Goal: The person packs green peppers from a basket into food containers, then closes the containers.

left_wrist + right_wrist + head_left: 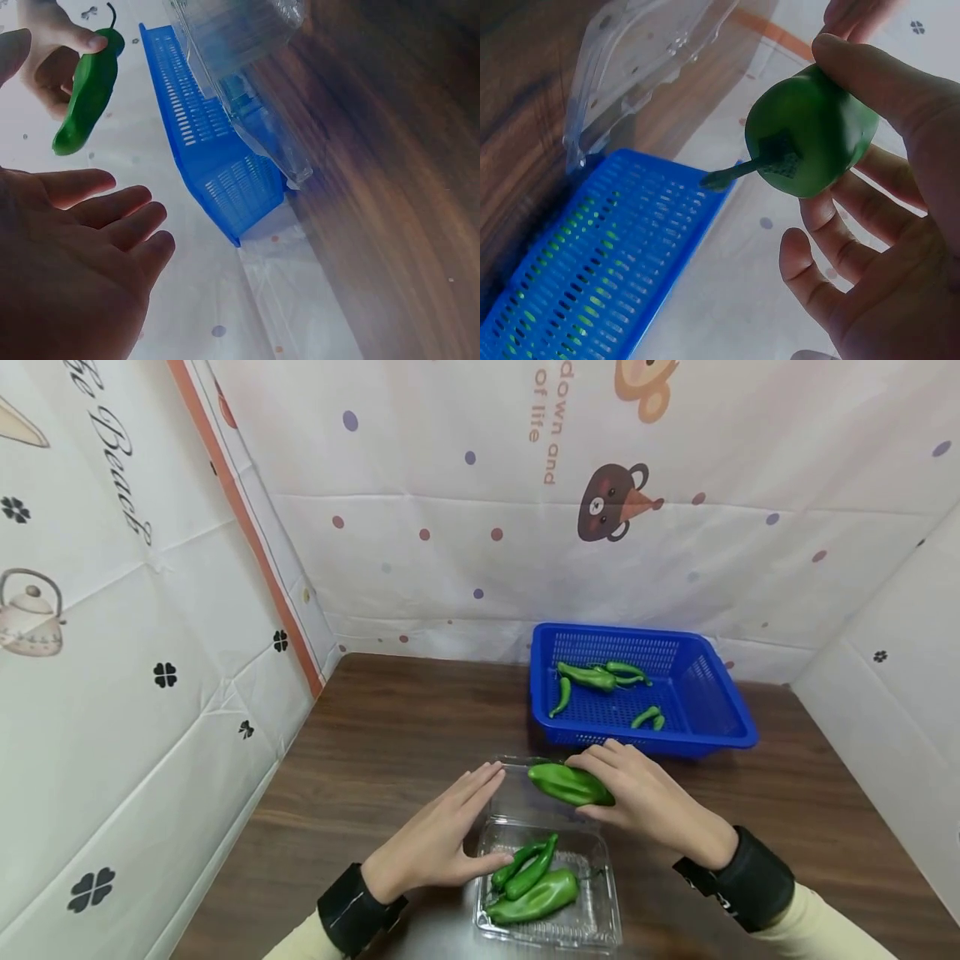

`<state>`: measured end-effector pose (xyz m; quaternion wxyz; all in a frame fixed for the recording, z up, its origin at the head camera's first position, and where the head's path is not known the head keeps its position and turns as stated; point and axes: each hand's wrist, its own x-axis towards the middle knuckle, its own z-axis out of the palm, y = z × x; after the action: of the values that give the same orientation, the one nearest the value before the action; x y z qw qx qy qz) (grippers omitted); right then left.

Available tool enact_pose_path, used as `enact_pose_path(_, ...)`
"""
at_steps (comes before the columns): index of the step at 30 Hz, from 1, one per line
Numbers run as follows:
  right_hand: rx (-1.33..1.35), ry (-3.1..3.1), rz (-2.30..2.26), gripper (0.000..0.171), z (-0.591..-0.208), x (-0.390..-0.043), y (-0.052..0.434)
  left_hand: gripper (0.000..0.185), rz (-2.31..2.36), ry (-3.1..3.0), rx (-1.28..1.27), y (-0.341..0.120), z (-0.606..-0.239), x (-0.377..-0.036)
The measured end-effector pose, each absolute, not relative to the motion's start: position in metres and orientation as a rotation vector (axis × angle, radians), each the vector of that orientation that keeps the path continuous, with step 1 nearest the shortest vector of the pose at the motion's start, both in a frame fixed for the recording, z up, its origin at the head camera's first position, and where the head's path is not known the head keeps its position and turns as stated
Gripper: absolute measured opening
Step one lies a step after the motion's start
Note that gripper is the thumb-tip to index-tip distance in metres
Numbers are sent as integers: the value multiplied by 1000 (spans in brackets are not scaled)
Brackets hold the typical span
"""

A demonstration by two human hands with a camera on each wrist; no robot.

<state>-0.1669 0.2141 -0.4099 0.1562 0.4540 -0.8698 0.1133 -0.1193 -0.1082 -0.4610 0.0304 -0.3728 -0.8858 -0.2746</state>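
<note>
Printed white sheets (420, 577) at back and sides, dark wood worktop (360, 768) below. Clear plastic container (597, 917) near the front, lid (517, 797) open on the far side; blue basket (720, 706) beyond, off to the right. Right hand (637, 789): thumb and fingers pinching a fat green pepper (566, 783), held up above the lid, stem end toward the wrist. Left hand (442, 835): empty, fingers straight, thumb apart, just beside the container; can't tell thumb contact with the contents. Reads as partway through: two slim peppers (534, 870) and one broad pepper (536, 897) already in the container. Fourth in hand, not yet down. Left in the basket: one larger pepper (588, 677) plus several small peppers (564, 696).
</note>
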Motion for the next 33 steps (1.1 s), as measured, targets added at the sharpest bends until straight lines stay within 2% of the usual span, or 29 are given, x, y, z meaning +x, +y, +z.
enact_pose_path(33,1481,-2512,326,61,-424,-133,200,108,-819,-2729,-1160,-118,-485,-80)
